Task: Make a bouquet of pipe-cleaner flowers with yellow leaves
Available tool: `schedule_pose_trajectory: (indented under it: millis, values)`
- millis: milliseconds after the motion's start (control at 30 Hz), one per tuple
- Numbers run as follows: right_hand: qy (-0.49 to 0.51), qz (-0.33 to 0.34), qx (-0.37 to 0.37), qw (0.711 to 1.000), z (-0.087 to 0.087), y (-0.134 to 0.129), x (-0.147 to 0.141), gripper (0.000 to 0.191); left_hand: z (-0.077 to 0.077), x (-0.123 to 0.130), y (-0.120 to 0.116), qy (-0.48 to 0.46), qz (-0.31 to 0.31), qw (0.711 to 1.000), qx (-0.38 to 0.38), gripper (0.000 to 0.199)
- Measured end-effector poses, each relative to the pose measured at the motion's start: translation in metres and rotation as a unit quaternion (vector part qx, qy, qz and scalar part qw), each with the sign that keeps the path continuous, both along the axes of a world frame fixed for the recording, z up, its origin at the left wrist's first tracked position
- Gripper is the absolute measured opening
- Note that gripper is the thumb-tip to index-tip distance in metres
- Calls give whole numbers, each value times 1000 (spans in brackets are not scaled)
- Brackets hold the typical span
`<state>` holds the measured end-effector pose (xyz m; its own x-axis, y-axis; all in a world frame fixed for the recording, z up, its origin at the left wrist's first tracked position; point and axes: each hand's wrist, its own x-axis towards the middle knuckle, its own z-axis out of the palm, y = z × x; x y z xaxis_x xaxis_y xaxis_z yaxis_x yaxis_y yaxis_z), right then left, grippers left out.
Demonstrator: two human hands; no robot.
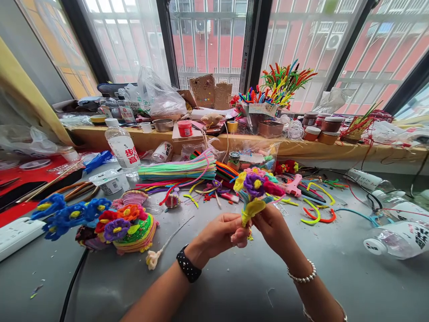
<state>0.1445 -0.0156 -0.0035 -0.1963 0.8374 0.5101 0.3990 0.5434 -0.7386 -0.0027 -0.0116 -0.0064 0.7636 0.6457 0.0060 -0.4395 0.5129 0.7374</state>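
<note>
Above the middle of the grey counter [231, 290], I have both hands together on a small bunch of fuzzy flowers [256, 193], held up off the surface with its blooms uppermost. The left hand [221, 233] pinches the lower end between thumb and fingers, at a yellow piece [254, 209] that sits against the near side of the bunch. The right hand [273, 229] meets it from the other side, its fingertips hidden behind, so I cannot tell how firmly they press.

My judgement is that the work centres on that yellow piece, and that the left pinch should do the holding while the right does the fine shaping. I would grip low and leave the purple flower [251, 185] and the dark pink flower [273, 188] untouched, since fuzzy petals like these probably crush easily. Light, even pressure at the base should stop the blooms twisting against each other; a hard squeeze could bend them out of line. Small turns of the bunch would let me check its far side, which I can't see.

For elbow room, I would mind the cream flower [153, 258] lying to the left, and the pink glue gun [293, 185] beyond the right hand.
</note>
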Motion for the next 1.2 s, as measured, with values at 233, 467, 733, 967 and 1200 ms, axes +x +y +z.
schedule_pose_trajectory:
  millis: [233,467,733,967,1200]
  values:
    - [-54,-4,40,998,14,-12,-4,16,2,2,0,-33,55,998,-21,22]
    - [-68,-26,52,996,16,-15,-4,14,2,3,2,-23,73,997,-3,22]
    - [-103,1,38,994,17,-17,-3,10,3,2,3,1,71,997,-4,27]
    - [-122,54,35,990,23,-17,6,9,3,0,5,4,65,998,-26,27]
    - [-75,51,52,995,20,-10,11,12,3,0,4,-10,48,998,-47,23]
